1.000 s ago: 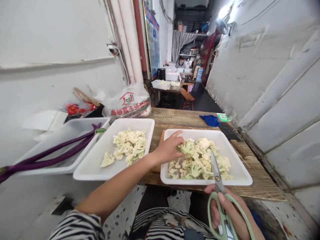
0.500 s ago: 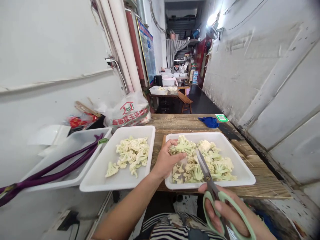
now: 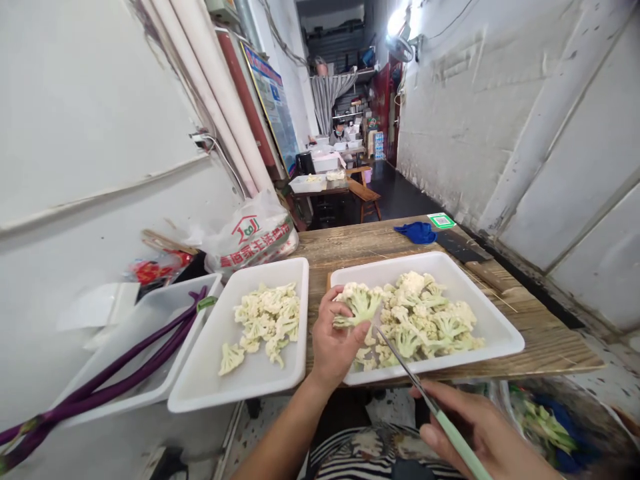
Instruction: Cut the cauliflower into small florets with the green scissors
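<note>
So, taking the cauliflower-filled tray in front of the worker as the dial, with twelve pointing away from the body, I see both bare hands busy and apart from each other. The left hand, at nine o'clock, is clamped on a cauliflower piece, its thumb and fingers pinching the piece above the tray's edge with the pale head tipped upward. Down toward five o'clock, the right hand grips the green-handled scissors. Their blades point to about ten, the tips just beside the left thumb; they show edge-on, so I can't tell whether the blades are parted.

Loose florets heap up inside the tray. Well off at nine sits a second white tray holding a smaller pile, and past that, long purple eggplants lie across another tray. A printed plastic bag slumps at ten. On the wooden table, a blue cloth lies crumpled at twelve, and a knife rests near one.
</note>
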Available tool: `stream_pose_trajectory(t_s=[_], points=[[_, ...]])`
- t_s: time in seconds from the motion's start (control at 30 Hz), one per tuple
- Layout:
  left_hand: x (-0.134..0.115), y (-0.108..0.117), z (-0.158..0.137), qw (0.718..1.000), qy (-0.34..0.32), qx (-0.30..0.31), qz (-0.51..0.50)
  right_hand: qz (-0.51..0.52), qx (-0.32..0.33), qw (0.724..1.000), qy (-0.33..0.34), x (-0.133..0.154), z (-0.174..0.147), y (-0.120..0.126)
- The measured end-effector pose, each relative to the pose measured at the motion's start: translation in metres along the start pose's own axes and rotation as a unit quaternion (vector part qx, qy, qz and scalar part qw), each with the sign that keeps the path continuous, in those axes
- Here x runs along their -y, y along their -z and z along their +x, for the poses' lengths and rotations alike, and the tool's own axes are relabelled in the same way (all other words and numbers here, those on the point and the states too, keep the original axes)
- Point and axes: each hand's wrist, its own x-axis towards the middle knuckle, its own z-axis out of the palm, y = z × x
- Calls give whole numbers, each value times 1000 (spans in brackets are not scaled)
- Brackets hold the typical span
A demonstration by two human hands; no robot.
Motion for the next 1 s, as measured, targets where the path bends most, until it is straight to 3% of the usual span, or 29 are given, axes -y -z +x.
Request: stream_pose_trajectory(t_s=[0.27, 0.53, 0.8, 1.0], points=[[-8, 3, 0, 997, -62, 32, 39, 10, 24, 1000, 8, -7, 2, -1], [-12, 1, 2, 975, -171, 2, 140, -93, 29, 995, -9, -23, -2, -1], [-17, -1, 3, 959, -210, 24, 188, -114, 32, 993, 17, -17, -2, 7], [-25, 0, 4, 949, -212, 71, 221, -130, 67, 989, -24, -17, 0, 10]])
